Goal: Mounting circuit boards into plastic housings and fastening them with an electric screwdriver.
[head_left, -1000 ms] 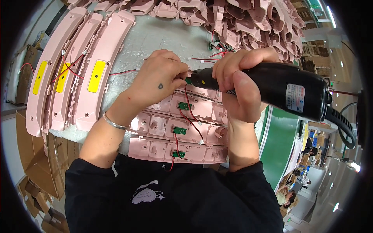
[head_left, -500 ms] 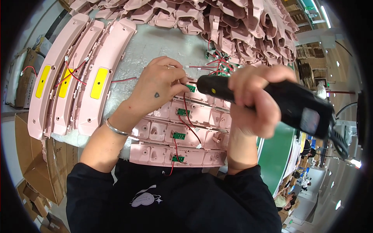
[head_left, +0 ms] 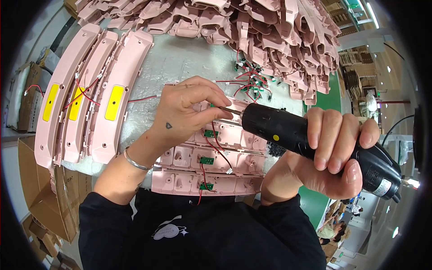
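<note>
Fingers point(head_left: 211, 105) pinch screwdriver point(head_left: 310, 139) bit

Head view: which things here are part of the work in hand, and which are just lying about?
In use:
- black electric screwdriver, gripped by the right hand
- its bit, pinched by the left hand
- pink panels with green circuit boards beneath

Lying about:
- three long pink housings with yellow patches
- heap of pink parts
- cardboard boxes

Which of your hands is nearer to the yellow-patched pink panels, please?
Left. The left hand is just beside the panels, pinching the driver bit; the right hand grips the driver farther away.
</note>
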